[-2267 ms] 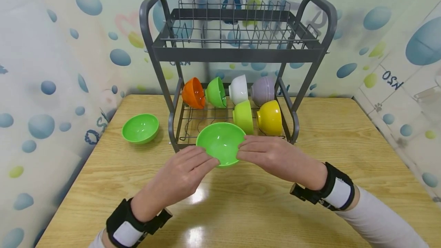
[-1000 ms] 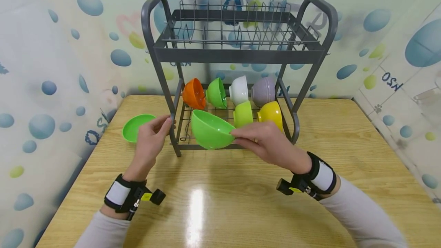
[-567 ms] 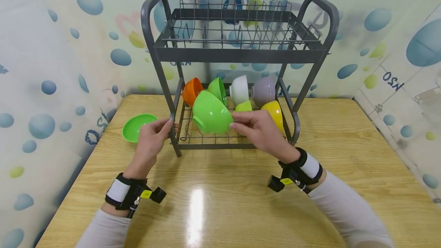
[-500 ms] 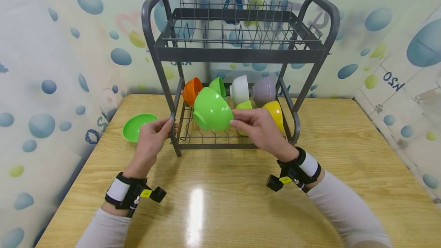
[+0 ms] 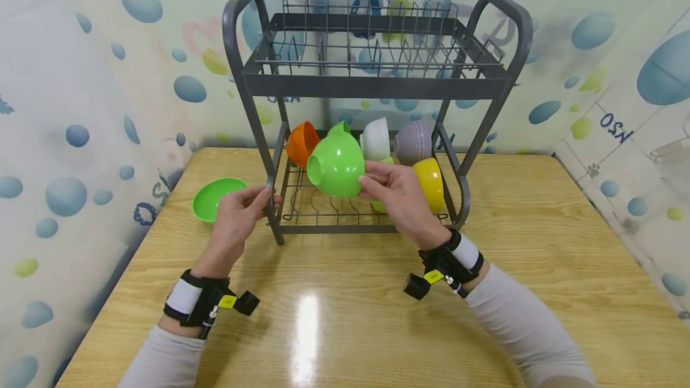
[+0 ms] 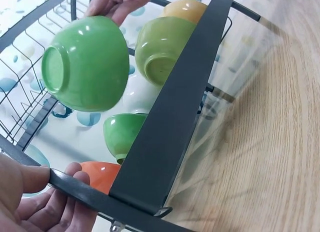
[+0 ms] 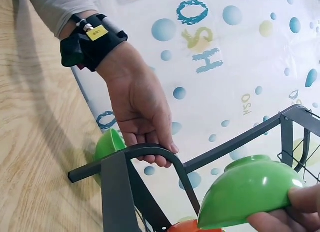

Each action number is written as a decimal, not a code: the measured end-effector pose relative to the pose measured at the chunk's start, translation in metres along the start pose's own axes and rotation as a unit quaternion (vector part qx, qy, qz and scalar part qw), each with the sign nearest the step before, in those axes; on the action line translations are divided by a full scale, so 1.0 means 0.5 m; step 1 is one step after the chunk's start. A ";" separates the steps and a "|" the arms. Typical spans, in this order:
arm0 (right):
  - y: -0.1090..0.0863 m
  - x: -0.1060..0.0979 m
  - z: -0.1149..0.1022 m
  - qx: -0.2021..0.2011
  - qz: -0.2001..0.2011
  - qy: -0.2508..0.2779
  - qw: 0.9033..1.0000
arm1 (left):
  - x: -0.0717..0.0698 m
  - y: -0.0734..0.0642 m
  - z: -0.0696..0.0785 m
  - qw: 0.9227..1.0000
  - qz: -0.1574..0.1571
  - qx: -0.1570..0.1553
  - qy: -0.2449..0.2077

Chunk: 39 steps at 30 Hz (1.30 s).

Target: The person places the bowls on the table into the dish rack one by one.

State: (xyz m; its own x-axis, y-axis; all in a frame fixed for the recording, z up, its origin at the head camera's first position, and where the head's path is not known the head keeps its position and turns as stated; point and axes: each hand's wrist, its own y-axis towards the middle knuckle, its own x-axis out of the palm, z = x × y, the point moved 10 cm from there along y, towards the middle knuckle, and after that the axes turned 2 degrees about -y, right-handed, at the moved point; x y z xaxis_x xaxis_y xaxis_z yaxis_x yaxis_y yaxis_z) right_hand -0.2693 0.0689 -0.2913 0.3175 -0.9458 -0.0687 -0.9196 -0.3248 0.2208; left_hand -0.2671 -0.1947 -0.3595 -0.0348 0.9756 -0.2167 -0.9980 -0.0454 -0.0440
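Note:
My right hand (image 5: 396, 196) pinches the rim of a green bowl (image 5: 339, 163) between thumb and fingers. The bowl is tipped on its side over the front left of the dish rack's lower shelf, its foot turned left. With my left hand (image 5: 237, 217) I grip the left front post of the grey dish rack (image 5: 377, 86); the left wrist view shows thumb and fingers (image 6: 55, 212) round the bar. Behind the held bowl, a smaller green bowl (image 5: 338, 129) is mostly hidden. A lime green bowl (image 6: 162, 47) stands on edge, partly covered by my right hand in the head view.
Orange (image 5: 299, 144), white (image 5: 374, 138), purple (image 5: 412, 141) and yellow (image 5: 429, 184) bowls stand on edge along the lower shelf. Another green bowl (image 5: 207, 199) rests on the wooden table (image 5: 350, 316) left of the rack. The rack's upper tier of wires hangs above.
Both hands held the green bowl at first; my left hand then moved to the rack post. My right hand has turned the bowl onto its side and carried it up and back over the lower shelf.

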 end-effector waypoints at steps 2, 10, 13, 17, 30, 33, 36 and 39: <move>0.001 -0.001 0.010 0.011 0.010 0.004 1.000 | 0.000 0.001 0.000 1.000 -0.001 0.002 -0.002; 0.000 0.000 0.038 0.040 0.033 -0.003 0.999 | 0.000 0.001 0.002 1.000 0.000 0.008 -0.001; -0.001 0.001 0.048 0.054 0.039 -0.009 0.998 | 0.000 0.001 0.002 1.000 0.000 0.008 0.001; -0.002 0.004 0.061 0.070 0.045 -0.025 0.996 | -0.001 0.001 0.003 1.000 0.000 0.009 0.000; -0.001 0.005 0.074 0.061 0.069 -0.104 0.990 | -0.001 0.002 0.003 1.000 0.001 0.011 -0.003; 0.000 0.006 0.076 0.059 0.069 -0.117 0.989 | -0.001 0.002 0.002 1.000 0.002 0.009 -0.001; 0.000 0.007 0.078 0.061 0.070 -0.124 0.988 | -0.001 0.002 0.001 1.000 0.003 0.005 0.002; 0.000 0.007 0.080 0.064 0.071 -0.133 0.987 | -0.001 0.002 0.000 1.000 0.003 0.005 0.001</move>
State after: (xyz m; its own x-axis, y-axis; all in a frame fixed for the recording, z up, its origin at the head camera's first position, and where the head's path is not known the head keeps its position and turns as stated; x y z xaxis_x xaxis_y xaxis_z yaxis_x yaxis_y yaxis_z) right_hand -0.2773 0.0652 -0.3306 0.1266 -0.9449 -0.3018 -0.9775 -0.1706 0.1241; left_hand -0.2682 -0.1952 -0.3594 -0.0406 0.9748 -0.2192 -0.9982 -0.0491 -0.0337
